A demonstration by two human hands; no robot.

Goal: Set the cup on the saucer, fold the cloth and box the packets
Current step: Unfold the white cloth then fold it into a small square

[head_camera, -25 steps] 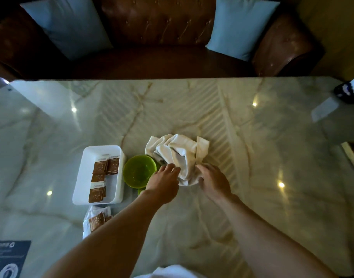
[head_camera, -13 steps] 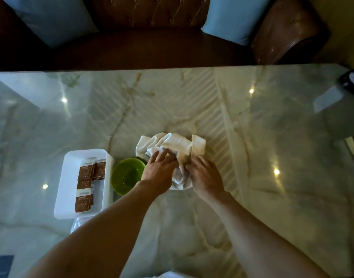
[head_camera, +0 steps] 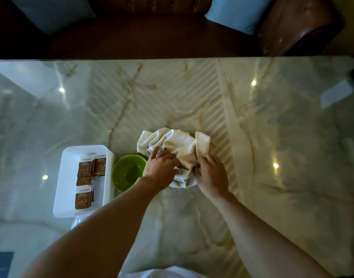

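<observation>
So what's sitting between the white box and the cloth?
The green cup, its far side on a green saucer, per the head view.

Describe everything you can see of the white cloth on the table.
The cloth is white, soft-looking fabric, bunched in loose folds and not yet folded flat. It lies on the marble table, just right of the green cup. One flat strip sticks out at its right side. The left hand rests on its near left part, and the right hand pinches its near edge.
</observation>
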